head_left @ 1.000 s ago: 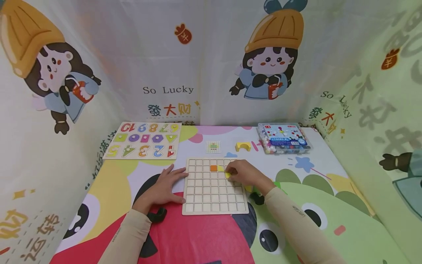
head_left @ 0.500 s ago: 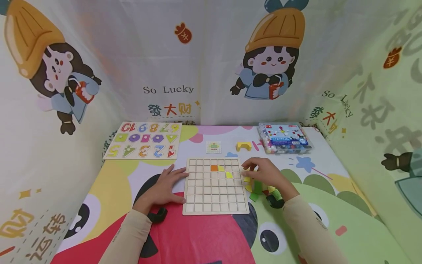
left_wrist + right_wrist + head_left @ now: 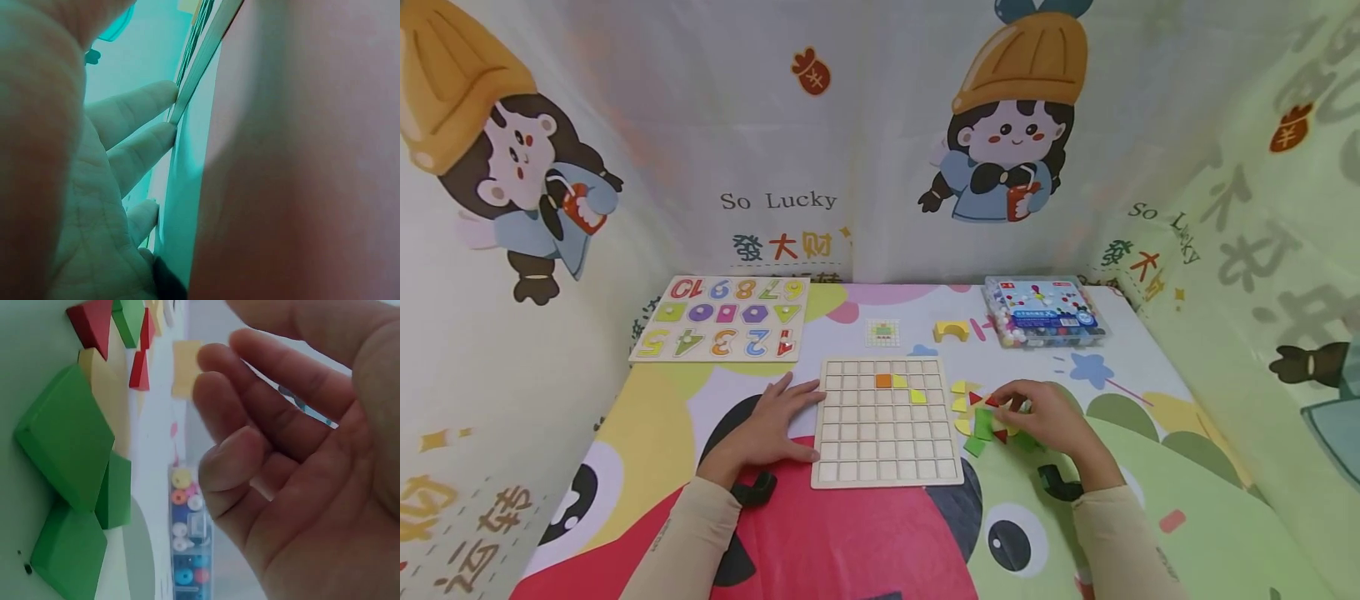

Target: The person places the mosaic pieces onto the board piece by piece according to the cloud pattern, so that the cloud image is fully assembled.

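A wooden grid board (image 3: 865, 454) lies in the middle of the table. On it sit an orange square (image 3: 883, 381), a pale yellow piece (image 3: 900, 381) beside it and a brighter yellow piece (image 3: 918, 396) one row nearer. My left hand (image 3: 775, 421) rests with spread fingers along the board's left edge. Over a cluster of small blocks at the board's right, my right hand (image 3: 1048, 417) hovers with loosely bent fingers and nothing between them. Green blocks (image 3: 69, 437) and red triangles (image 3: 94, 325) show beside it in the right wrist view; yellow pieces (image 3: 960, 404) lie nearest the board.
A number and shape puzzle board (image 3: 718, 321) lies at the back left. Behind the grid board are a small pattern card (image 3: 882, 332) and a yellow arch block (image 3: 952, 331). A clear box of beads (image 3: 1045, 312) stands at the back right. Printed curtains (image 3: 880, 167) surround the table.
My right hand has left the bright yellow piece in the grid and moved right, over the loose blocks. The left hand stays at the board's edge.
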The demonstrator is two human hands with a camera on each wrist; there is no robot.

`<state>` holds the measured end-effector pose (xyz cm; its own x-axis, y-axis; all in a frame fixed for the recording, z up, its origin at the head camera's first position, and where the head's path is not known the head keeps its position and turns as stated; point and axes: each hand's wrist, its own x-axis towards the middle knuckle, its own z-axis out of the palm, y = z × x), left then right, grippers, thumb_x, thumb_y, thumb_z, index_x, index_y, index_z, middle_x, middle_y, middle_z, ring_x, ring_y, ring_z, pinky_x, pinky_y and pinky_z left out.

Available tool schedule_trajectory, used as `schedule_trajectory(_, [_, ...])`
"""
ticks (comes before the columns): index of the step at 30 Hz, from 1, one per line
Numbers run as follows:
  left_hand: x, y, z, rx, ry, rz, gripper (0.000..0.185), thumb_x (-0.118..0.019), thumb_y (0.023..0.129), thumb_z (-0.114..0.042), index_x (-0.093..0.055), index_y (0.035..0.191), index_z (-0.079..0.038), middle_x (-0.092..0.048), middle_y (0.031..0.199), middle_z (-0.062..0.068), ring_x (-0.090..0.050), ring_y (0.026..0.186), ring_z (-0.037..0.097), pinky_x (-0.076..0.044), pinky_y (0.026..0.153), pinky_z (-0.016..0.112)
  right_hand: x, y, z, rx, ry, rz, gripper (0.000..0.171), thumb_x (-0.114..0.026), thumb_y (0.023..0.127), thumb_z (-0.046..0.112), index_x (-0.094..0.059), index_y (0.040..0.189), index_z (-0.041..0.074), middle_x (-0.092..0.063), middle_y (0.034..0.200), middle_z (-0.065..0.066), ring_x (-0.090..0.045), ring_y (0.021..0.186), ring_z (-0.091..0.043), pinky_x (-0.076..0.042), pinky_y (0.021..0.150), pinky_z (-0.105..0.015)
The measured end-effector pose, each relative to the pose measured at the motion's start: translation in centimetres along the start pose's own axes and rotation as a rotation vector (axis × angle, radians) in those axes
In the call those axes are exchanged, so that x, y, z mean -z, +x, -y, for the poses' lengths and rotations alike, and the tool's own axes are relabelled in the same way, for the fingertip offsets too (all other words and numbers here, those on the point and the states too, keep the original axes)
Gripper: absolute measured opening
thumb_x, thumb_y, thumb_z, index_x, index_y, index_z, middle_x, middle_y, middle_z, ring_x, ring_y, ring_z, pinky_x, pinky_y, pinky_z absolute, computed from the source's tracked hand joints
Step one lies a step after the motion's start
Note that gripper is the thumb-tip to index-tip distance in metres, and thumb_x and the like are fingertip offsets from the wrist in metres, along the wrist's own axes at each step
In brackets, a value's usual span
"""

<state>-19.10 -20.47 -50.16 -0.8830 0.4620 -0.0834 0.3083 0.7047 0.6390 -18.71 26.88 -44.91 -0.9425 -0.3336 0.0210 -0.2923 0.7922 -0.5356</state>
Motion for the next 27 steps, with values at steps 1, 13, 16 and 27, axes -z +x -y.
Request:
schedule_trajectory(1, [0.07,-0.03,-0.03,0.002,-0.004,0.0,0.097,-0.092,0.072,-0.047,-0.053,0.155,-0.017,-0.038,0.171,0.007,-0.008,0.163,0.045,-0.021,0.125,0.075,-0.03,-0.02,-0.04,0.001,-0.01,0.001,0.02,-0.081,0.095,0.021,-0.079,0.113,0.013,-0.077,0.1,0.002,-0.066,0.084,-0.01,-0.051,0.067,-0.028])
schedule_trajectory(13, [-0.02,-0.15,0.23,0.002,-0.006,-0.006,0.099,-0.092,0.071,-0.049,-0.053,0.156,-0.017,-0.037,0.171,0.007,-0.008,0.163,0.045,-0.021,0.124,0.077,0.17,-0.21,-0.47,-0.031,-0.083,0.07,0.021,-0.087,0.084,0.013,-0.079,0.102,0.005,-0.072,0.089,-0.001,-0.06,0.08,-0.013,-0.054,0.071,-0.032])
schedule_trajectory(16, [-0.07,-0.13,0.31,0.0,-0.004,-0.005,0.1,-0.092,0.07,-0.049,-0.053,0.156,-0.017,-0.038,0.171,0.007,-0.008,0.163,0.045,-0.022,0.124,0.076,0.08,-0.42,-0.59,-0.041,-0.096,0.092,0.02,-0.088,0.081,0.012,-0.079,0.098,0.005,-0.071,0.087,-0.002,-0.059,0.078,-0.012,-0.054,0.071,-0.033])
schedule_trajectory(27, [-0.06,-0.08,0.26,0.002,-0.004,-0.001,0.099,-0.092,0.071,-0.05,-0.053,0.156,-0.018,-0.038,0.171,0.006,-0.009,0.163,0.044,-0.03,0.121,0.075,-0.15,-0.57,-0.52,-0.03,-0.157,0.114,0.018,-0.09,0.078,0.013,-0.079,0.09,0.007,-0.068,0.081,0.0,-0.058,0.074,-0.012,-0.054,0.069,-0.034])
